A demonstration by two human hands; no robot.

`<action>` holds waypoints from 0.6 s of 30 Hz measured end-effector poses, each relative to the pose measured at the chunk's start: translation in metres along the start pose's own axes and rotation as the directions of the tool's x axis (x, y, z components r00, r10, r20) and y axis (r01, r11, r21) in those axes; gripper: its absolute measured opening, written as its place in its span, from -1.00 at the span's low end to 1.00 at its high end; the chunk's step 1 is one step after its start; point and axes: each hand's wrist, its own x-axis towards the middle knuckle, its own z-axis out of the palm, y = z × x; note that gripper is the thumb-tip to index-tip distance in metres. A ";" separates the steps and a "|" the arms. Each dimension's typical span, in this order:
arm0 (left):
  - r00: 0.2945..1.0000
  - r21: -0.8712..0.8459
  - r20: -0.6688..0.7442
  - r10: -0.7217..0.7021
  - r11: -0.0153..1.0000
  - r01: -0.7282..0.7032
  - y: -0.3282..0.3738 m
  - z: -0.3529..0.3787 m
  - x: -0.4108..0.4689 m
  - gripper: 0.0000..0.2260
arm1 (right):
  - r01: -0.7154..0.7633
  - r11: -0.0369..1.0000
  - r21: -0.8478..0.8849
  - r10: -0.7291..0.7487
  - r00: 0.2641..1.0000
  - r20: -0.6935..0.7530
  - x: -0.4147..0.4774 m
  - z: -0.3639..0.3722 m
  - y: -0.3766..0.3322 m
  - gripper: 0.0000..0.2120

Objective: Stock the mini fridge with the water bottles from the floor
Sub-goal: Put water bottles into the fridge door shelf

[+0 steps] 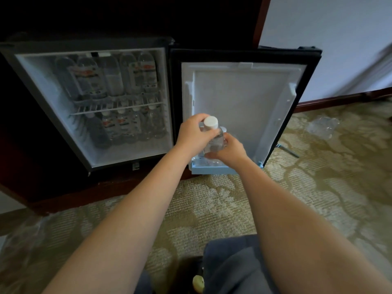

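My left hand (195,132) had its fingers curled round the shoulder of the water bottle (213,143), just under the white cap. My right hand (230,149) gripped the lower body from the other side. The bottle stood upright over the pale blue door bin (212,170) at the foot of the open fridge door (244,98) (its base was hidden behind my right hand, so I couldn't tell if it touched down).

The door panel above the bin was bare up to its top edge. To the left, the mini fridge (131,153) was packed. A row of bottles (112,77) stood on the wire shelf (116,108) and another row (127,128) beneath it, with bare floor in front of that lower row. Crumpled plastic wrap (322,126) lay on the carpet (212,209), well right of the door's outer edge.
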 end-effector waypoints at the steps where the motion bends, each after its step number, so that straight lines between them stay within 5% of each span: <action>1: 1.000 -0.030 0.016 -0.013 0.999 0.014 0.000 0.004 0.001 -0.59 | -0.020 0.999 0.036 0.020 1.000 -0.023 0.000 -0.002 0.004 -0.49; 11: 0.931 0.183 0.074 -0.357 0.923 0.340 -0.050 0.029 0.020 -0.42 | -0.153 0.939 0.308 0.244 0.928 -0.283 0.022 -0.031 0.058 -0.56; 18: 0.906 0.230 0.068 -0.419 0.890 0.394 -0.068 0.042 0.042 -0.24 | -0.231 0.892 0.389 0.324 0.926 -0.192 0.068 -0.019 0.082 -0.44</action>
